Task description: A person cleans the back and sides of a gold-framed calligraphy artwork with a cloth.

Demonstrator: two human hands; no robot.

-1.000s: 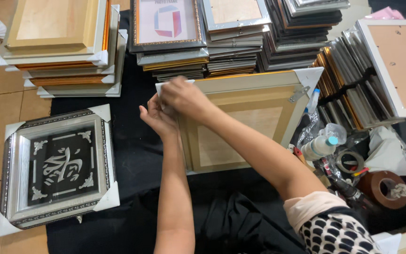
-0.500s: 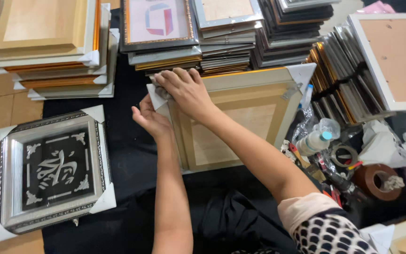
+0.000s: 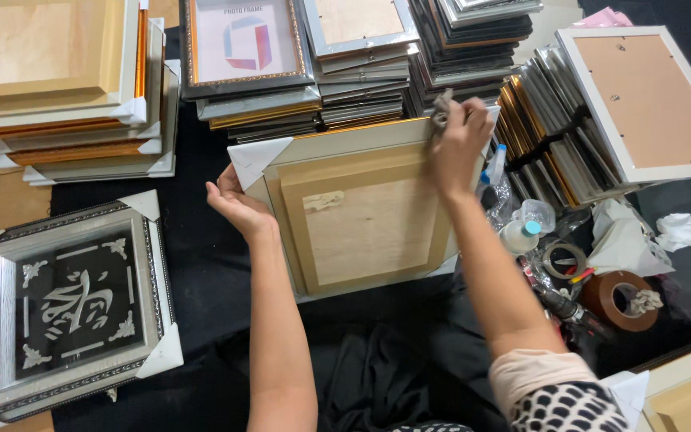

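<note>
Two bare arms reach up from the bottom edge, and I follow them outward over the black cloth (image 3: 201, 264) spread on the floor. Nearest me on the left lies a silver ornate frame (image 3: 69, 308) with a dark centre panel, white card protectors on its corners, well apart from both hands. Moving up, the left hand (image 3: 237, 206) sits at the left edge of the big cream frame (image 3: 361, 216), fingers curled loosely against its side, steadying it just below the white corner protector (image 3: 256, 158); it is bracing rather than clamping. That frame lies face down in the middle of the cloth, its brown backing board showing. Off to the right, I see a clutter of tape rolls (image 3: 613, 298), a small plastic bottle (image 3: 521, 232) and crumpled white paper (image 3: 681, 232). Further up, the right hand (image 3: 459, 140) is at the frame's top right corner, closed around a grey rag (image 3: 441, 108) and pressing it onto the upper edge. Beyond the hands, stacks of frames (image 3: 361, 72) line the far side, one framed sample sheet (image 3: 241, 40) on top, more gold and wood ones stacked at far left (image 3: 57, 80), and a white frame (image 3: 653, 100) lying back-up at far right.
</note>
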